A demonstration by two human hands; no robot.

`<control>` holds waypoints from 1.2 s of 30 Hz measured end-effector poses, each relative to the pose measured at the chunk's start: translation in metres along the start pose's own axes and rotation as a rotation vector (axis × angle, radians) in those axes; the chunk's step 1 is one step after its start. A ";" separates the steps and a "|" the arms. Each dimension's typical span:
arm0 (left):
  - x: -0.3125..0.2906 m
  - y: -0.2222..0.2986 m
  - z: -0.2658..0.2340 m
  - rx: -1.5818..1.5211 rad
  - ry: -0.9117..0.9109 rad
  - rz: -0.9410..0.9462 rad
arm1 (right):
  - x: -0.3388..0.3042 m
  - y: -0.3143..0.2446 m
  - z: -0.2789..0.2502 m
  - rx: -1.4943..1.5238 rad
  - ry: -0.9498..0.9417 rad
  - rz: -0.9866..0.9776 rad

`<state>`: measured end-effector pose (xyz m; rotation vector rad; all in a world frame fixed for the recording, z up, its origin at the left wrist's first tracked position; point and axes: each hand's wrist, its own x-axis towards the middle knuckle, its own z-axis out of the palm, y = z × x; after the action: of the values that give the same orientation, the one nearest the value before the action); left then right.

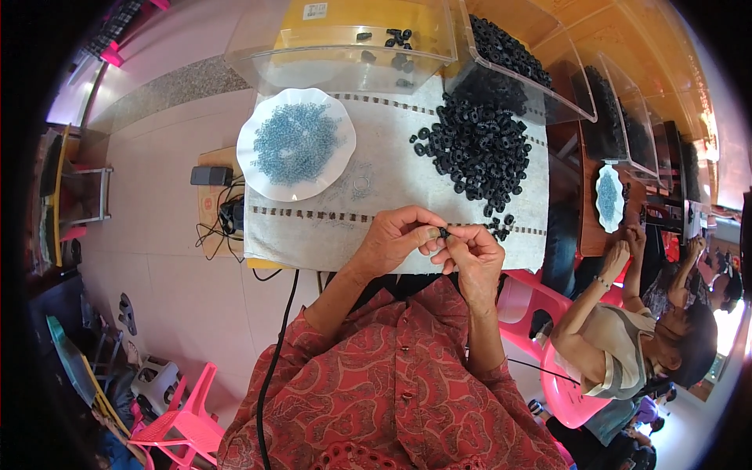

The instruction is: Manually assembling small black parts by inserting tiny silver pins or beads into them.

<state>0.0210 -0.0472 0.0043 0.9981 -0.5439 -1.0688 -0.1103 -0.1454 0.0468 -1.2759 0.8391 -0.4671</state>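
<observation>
Close together over the front edge of the cloth-covered table, my two hands meet at a small black part (pixel 443 233). My left hand (pixel 395 241) pinches it between thumb and forefinger. From the other side, the fingertips of my right hand (pixel 474 257) close on the same part; whether they also hold a smaller piece is hidden. A few loose black parts (pixel 499 228) lie just beyond my right hand. Farther back spreads a large pile of black parts (pixel 479 149). On the left, a white scalloped plate (pixel 249 174) bears a heap of tiny translucent blue pieces (pixel 298 143).
Clear plastic bins (pixel 345 63) stand along the back, one with many black parts (pixel 505 51). Several blue pieces are scattered on the cloth (pixel 313 235). A black cable (pixel 274 360) hangs at my left. To the right, other people (pixel 627 345) sit at a neighbouring table.
</observation>
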 end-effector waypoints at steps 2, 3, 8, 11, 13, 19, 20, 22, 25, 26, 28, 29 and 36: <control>0.000 -0.001 -0.001 0.011 -0.004 0.004 | 0.000 0.000 -0.001 -0.006 -0.002 0.001; 0.001 -0.002 -0.002 0.019 -0.021 -0.002 | 0.000 0.000 0.000 -0.007 -0.002 0.001; 0.000 0.003 -0.005 0.072 -0.042 0.005 | 0.001 -0.002 0.003 0.000 0.005 0.049; 0.000 0.003 -0.006 0.093 -0.045 0.014 | -0.002 -0.005 0.008 -0.007 0.023 0.051; 0.000 0.004 -0.006 0.046 -0.044 -0.006 | -0.002 -0.004 0.008 -0.004 0.027 0.050; 0.000 0.004 -0.004 0.121 -0.031 0.004 | -0.001 0.003 0.008 -0.017 0.031 0.005; 0.000 0.003 -0.004 0.122 -0.031 0.004 | -0.001 0.003 0.008 -0.036 0.041 -0.014; 0.000 0.003 -0.004 0.149 -0.030 0.038 | -0.001 0.002 0.008 -0.028 0.040 0.004; 0.000 0.004 -0.003 0.265 -0.021 0.088 | -0.001 0.001 0.009 -0.016 0.038 0.036; 0.000 0.003 -0.003 0.264 -0.021 0.088 | -0.001 0.002 0.009 -0.012 0.039 0.051; 0.000 0.000 -0.004 0.433 -0.017 0.196 | -0.002 0.007 0.010 -0.033 0.049 0.044; 0.000 -0.002 -0.005 0.432 -0.018 0.196 | -0.003 0.008 0.011 -0.054 0.059 0.037; -0.004 -0.006 -0.007 0.299 0.025 0.115 | -0.002 0.005 0.014 -0.098 0.036 0.036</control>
<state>0.0218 -0.0420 -0.0038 1.2242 -0.7466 -0.8863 -0.1015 -0.1333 0.0440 -1.3438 0.9233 -0.4250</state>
